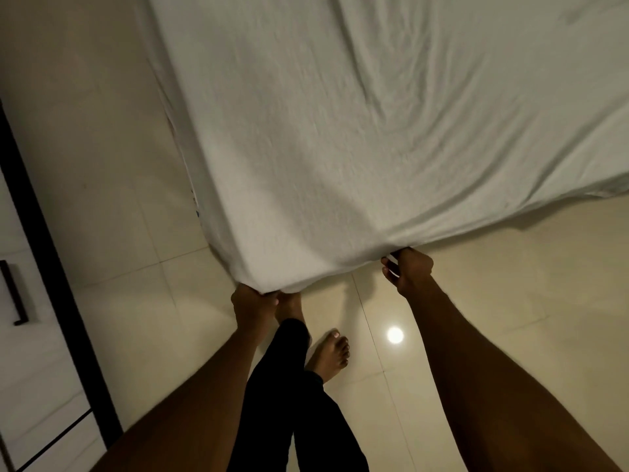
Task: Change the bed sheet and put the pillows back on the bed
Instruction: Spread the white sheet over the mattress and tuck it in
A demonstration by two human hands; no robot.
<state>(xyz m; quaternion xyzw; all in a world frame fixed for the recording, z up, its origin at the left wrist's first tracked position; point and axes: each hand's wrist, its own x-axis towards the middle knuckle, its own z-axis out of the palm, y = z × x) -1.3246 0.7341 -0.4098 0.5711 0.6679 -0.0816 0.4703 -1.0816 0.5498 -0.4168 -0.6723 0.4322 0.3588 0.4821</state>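
1. The white sheet [340, 131] lies spread over the bed, its near edge hanging above the tiled floor [510, 284].
2. Left hand [253, 301] grip holds the sheet's corner.
3. Right hand [408, 272] grip pinches the edge.

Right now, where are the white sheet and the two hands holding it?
white sheet [340, 131]: head view, wrinkled top surface.
left hand [253, 303]: head view, back of hand, at the sheet's corner.
right hand [412, 271]: head view, back of hand, at the sheet's edge.
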